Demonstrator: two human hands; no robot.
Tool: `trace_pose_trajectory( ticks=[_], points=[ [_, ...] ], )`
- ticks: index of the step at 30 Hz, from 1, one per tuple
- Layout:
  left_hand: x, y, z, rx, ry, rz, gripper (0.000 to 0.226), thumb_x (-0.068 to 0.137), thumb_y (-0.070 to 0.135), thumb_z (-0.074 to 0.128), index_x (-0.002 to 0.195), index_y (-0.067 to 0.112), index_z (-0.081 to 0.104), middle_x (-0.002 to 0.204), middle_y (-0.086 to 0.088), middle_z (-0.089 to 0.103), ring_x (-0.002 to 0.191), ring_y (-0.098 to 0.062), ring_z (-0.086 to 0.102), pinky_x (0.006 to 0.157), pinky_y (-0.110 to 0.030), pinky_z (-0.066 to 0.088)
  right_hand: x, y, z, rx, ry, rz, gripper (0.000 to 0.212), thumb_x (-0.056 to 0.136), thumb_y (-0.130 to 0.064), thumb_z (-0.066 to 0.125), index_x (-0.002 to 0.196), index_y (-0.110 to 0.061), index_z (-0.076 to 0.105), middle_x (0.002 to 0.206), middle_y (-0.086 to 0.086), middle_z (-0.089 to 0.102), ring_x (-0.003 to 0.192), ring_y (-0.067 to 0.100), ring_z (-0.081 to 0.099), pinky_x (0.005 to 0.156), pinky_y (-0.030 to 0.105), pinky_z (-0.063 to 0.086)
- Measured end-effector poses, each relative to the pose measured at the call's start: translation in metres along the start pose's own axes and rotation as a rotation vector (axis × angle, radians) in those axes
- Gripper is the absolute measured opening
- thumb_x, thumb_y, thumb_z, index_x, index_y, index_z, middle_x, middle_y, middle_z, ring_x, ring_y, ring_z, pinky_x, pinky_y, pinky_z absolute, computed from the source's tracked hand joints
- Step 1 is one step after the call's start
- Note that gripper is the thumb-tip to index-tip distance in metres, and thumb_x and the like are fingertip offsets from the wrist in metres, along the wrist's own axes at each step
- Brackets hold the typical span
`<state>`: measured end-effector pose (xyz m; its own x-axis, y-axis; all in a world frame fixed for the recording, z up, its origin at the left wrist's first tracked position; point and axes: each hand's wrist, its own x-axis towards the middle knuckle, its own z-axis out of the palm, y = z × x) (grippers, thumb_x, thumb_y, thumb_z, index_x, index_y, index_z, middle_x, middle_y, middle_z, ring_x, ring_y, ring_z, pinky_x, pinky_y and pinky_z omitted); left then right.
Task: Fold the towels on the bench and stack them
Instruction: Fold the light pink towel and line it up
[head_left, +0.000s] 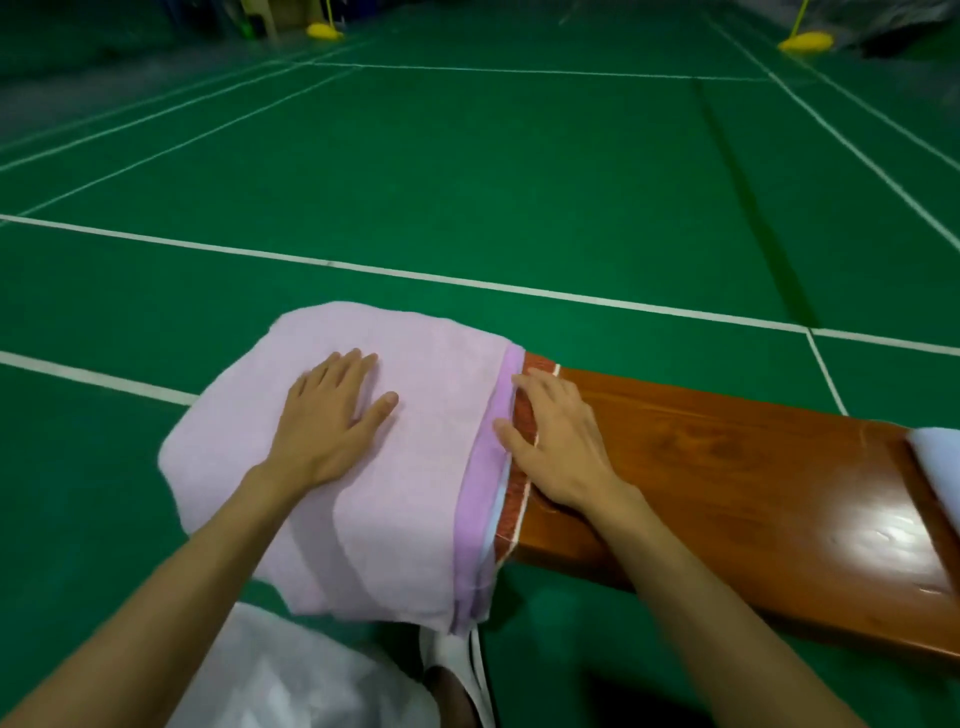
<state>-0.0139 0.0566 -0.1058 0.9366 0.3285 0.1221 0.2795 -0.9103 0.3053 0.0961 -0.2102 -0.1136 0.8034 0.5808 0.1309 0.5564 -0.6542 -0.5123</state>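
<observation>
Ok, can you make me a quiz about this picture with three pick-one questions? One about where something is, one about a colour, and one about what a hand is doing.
1. Where does the pink towel lie?
A) on the ground
B) on the end of the wooden bench
C) on a chair

2. What colour is the court floor?
A) green
B) blue
C) grey

3. What is the left hand doing?
A) gripping a racket
B) hanging in the air
C) pressing flat on the pink towel

Answers:
1 B, the towel drapes over the bench's end.
2 A, the floor is green with white lines.
3 C, its fingers lie straight on the towel.
</observation>
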Motion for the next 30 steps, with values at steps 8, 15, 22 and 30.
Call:
trace_pose_trajectory(
  ticks=[8,15,22,30],
  points=[
    [-0.008,-0.099,-0.034,0.01,0.305,-0.301,0.038,0.102,0.035,0.05,0.12,0.006,0.066,0.126,-0.017,0.065,0.112,-0.039,0.053,0.093,-0.05,0.044,0.018,-0.057,0.051,-0.008,0.245,0.051,0.033,0.097,-0.044,0.064,0.118,-0.02,0.07,0.111,-0.001,0.059,0.103,0.016,0.048,0.09,0.038,0.047],
    [-0.003,-0.089,-0.043,-0.038,0.509,-0.277,0.005,0.09,0.014,0.074,0.09,0.012,0.079,0.099,-0.007,0.07,0.094,-0.031,0.057,0.07,-0.037,0.041,0.02,-0.059,0.037,0.024,0.395,-0.013,0.005,0.091,-0.015,0.074,0.088,-0.011,0.073,0.091,0.002,0.06,0.086,0.018,0.049,0.073,0.032,0.041],
    [-0.005,-0.031,-0.058,-0.032,0.652,-0.142,0.007,0.089,0.018,0.076,0.089,0.012,0.08,0.094,-0.004,0.069,0.088,-0.028,0.061,0.066,-0.033,0.041,0.008,-0.029,-0.022,0.191,0.441,0.133,0.009,0.101,-0.015,0.057,0.092,-0.016,0.057,0.097,0.001,0.05,0.085,0.017,0.05,0.071,0.027,0.034],
    [0.02,0.093,-0.033,-0.301,0.523,-0.034,0.01,0.1,0.029,0.06,0.092,0.023,0.058,0.087,0.012,0.067,0.075,-0.028,0.065,0.068,-0.04,0.049,-0.02,0.059,-0.103,0.777,0.403,0.603,0.027,0.105,-0.003,0.036,0.082,-0.011,0.048,0.074,0.005,0.045,0.064,0.018,0.042,0.055,0.032,0.035]
  ],
)
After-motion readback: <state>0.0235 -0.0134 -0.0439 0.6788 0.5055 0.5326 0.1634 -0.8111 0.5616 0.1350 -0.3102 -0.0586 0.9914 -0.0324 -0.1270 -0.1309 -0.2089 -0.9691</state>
